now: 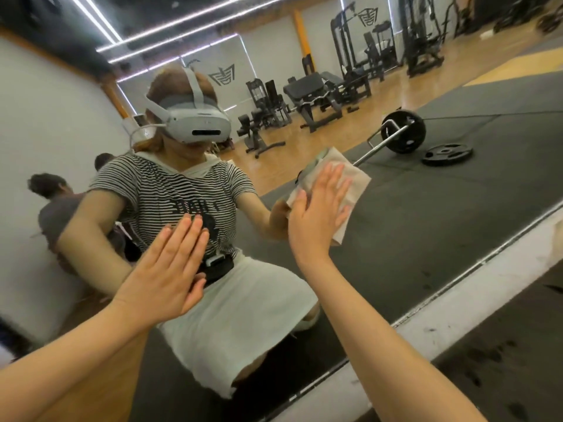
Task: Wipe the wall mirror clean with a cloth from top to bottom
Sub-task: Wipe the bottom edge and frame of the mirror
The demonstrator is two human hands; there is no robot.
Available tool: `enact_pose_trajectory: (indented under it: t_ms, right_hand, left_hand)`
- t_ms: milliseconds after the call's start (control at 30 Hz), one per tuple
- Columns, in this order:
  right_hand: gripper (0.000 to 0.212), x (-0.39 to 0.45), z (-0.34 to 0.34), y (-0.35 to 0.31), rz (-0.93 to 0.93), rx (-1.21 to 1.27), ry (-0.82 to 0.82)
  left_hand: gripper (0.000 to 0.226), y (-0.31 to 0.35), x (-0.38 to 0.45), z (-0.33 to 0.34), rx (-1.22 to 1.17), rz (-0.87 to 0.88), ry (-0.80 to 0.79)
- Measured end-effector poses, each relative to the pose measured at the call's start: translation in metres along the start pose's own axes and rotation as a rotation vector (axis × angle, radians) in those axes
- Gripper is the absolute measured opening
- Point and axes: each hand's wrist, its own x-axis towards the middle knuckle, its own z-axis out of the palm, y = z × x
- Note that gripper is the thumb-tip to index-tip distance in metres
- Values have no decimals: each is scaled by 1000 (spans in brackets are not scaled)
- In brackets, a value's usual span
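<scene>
The large frameless wall mirror [396,239] bears both flat hands — right hand [316,208] pressing a beige folded cloth [350,181], left hand [170,269] bare — reflecting a barbell [402,132].

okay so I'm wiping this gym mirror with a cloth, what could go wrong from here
1. The left hand lies flat and bare on the mirror, so it will likely leave fresh prints on the glass.
2. The right hand only presses the beige cloth with straight fingers; the cloth could slip or bunch during a stroke.
3. The cloth is already low, near the bottom frame, so upper areas may get missed.
</scene>
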Motion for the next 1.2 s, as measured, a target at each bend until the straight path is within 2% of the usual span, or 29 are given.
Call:
enact_pose_trajectory:
  t_ms: [100, 200, 267, 367, 467, 633, 800, 900, 1000, 1200]
  right_hand:
    - [69, 5, -8, 26, -176, -213, 78]
    - [73, 13, -9, 40, -296, -309, 61]
    - [74, 17, -8, 42, -340, -308, 53]
    - [72, 18, -5, 47, -360, -256, 16]
    - [70, 17, -8, 60, -385, -222, -28]
    - [71, -2, -16, 123, -212, -204, -42]
    - [78, -21, -31, 183, -7, -177, -170]
    - [77, -28, -40, 217, 150, -104, -212]
    - [76, -34, -45, 244, 195, -101, -244]
    - [73, -46, -45, 273, 375, -10, -212]
  left_hand:
    - [72, -2, -1, -1, -21, -2, 1]
    - [72, 0, 0, -8, -81, -35, 0]
    - [72, 11, 13, -18, -173, -43, 20]
    - [66, 30, 65, -34, -236, 40, 102]
    - [67, 33, 128, -39, -223, -9, 119]
    - [69, 37, 168, -26, -161, 30, 75]
    - [70, 54, 173, -15, -94, 63, 27]
    - [71, 55, 172, -13, -70, 47, 36]
    - [72, 56, 172, -12, -59, 43, 60]
    - [72, 56, 172, -12, -45, 40, 47]
